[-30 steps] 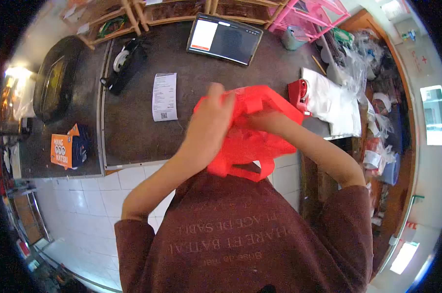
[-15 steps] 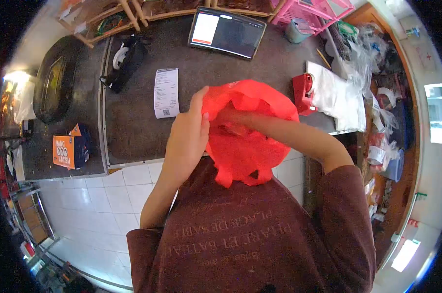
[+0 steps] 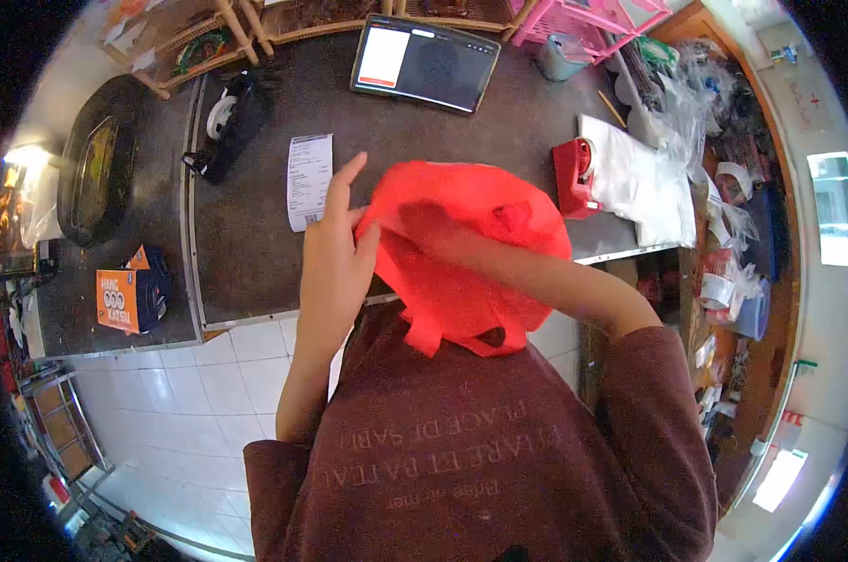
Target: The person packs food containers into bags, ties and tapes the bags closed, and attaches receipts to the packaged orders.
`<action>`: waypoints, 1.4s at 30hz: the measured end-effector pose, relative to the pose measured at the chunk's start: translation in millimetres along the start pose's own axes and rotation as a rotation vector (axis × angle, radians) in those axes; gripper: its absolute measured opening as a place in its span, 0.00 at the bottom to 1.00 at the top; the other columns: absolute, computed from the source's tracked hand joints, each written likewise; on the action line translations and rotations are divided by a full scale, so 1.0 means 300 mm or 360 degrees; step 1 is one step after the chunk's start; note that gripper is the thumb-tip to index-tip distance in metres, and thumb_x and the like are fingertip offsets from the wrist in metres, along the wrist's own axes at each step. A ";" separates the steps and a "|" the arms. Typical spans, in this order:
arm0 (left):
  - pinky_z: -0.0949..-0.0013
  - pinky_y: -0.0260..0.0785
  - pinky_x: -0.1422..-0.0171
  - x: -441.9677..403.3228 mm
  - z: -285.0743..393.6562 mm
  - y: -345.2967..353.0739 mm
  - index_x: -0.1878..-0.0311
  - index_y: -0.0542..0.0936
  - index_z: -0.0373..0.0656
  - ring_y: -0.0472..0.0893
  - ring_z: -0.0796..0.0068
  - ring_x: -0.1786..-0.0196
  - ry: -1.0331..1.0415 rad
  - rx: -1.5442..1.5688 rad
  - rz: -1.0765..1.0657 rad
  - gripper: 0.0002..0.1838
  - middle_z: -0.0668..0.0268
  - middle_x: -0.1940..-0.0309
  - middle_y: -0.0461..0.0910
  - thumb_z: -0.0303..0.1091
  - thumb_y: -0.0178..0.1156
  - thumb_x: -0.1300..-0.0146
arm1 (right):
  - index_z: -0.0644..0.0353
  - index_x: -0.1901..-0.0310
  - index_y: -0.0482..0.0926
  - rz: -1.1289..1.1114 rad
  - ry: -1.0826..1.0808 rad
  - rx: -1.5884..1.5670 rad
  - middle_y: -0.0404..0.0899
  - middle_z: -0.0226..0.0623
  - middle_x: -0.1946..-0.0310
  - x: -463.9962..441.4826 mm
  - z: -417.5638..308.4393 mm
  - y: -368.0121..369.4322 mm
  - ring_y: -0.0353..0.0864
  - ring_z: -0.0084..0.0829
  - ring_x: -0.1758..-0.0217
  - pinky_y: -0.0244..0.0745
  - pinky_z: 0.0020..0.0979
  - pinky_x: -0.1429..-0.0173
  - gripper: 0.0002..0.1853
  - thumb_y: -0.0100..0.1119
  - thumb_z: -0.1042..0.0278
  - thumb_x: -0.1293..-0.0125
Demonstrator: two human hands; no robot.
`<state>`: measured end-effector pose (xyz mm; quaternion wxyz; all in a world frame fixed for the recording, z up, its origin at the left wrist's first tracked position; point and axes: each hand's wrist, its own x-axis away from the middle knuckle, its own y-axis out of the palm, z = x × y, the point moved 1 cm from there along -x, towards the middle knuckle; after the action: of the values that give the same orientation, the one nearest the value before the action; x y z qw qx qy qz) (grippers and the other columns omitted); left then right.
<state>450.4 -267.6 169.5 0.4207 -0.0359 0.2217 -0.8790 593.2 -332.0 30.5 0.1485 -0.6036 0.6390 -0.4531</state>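
Note:
A red cloth bag [image 3: 471, 300] is held open in front of my body, its two handle loops hanging toward my shirt. My left hand [image 3: 335, 248] is at the bag's left rim, the index finger pointing up and the thumb side against the red edge. Inside the bag's mouth is my right hand [image 3: 422, 229], reaching in from the right; its fingers are in shadow and hard to make out. A printed receipt [image 3: 309, 178] lies on the dark counter just beyond my left hand.
On the dark counter [image 3: 241, 272] are a tablet [image 3: 425, 64], a black device [image 3: 220, 122], an orange box [image 3: 119, 298], a red object [image 3: 575, 178] and white bags [image 3: 635, 183]. Pink baskets [image 3: 583, 23] and a cup [image 3: 563, 56] stand at the back right.
Both hands were at the bag's top; my right hand has gone inside and the mouth has opened wider. My left hand has shifted left, its index finger now raised off the rim.

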 end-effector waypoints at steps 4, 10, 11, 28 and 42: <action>0.74 0.66 0.68 0.008 0.010 -0.017 0.38 0.59 0.48 0.75 0.74 0.74 -0.0010 0.0116 0.0086 0.30 0.53 0.66 0.79 0.20 0.52 0.46 | 0.59 0.52 0.70 0.0056 0.0197 0.0158 0.73 0.46 0.56 0.082 0.062 0.147 0.71 0.42 0.50 0.66 0.38 0.48 0.16 0.40 0.62 0.36; 0.73 0.69 0.62 -0.014 0.063 -0.028 0.39 0.60 0.47 0.79 0.68 0.64 0.0018 0.0007 -0.0029 0.31 0.53 0.52 0.73 0.17 0.51 0.48 | 0.60 0.56 0.73 0.0298 0.0243 -0.0238 0.73 0.41 0.56 0.108 0.062 0.100 0.71 0.37 0.50 0.66 0.36 0.47 0.12 0.45 0.66 0.37; 0.75 0.69 0.62 -0.020 0.034 -0.035 0.39 0.61 0.48 0.78 0.69 0.64 0.0144 -0.0076 0.0019 0.31 0.54 0.50 0.71 0.17 0.51 0.48 | 0.60 0.55 0.73 0.0181 0.0236 -0.0288 0.73 0.40 0.55 0.102 0.038 0.057 0.71 0.36 0.49 0.66 0.35 0.47 0.12 0.46 0.66 0.38; 0.38 0.44 0.35 0.128 0.017 -0.003 0.65 0.77 0.44 0.73 0.73 0.58 0.1409 -0.1228 -0.1078 0.10 0.68 0.70 0.73 0.34 0.56 0.53 | 0.59 0.50 0.69 0.0483 -0.0205 0.0437 0.72 0.45 0.54 0.386 0.129 -0.339 0.70 0.43 0.49 0.66 0.35 0.45 0.19 0.51 0.65 0.44; 0.50 0.51 0.34 0.073 0.227 -0.027 0.52 0.73 0.43 0.69 0.64 0.45 0.1134 -0.0039 -0.1670 0.18 0.59 0.53 0.70 0.27 0.55 0.49 | 0.64 0.67 0.75 0.0258 -0.0619 0.0240 0.75 0.49 0.70 0.205 -0.040 -0.406 0.75 0.45 0.62 0.69 0.38 0.59 0.09 0.48 0.70 0.45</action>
<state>447.4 -304.3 231.5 -0.1661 0.1500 0.3111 -0.9237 647.9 -365.9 151.5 0.3495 -0.6137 0.6090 -0.3611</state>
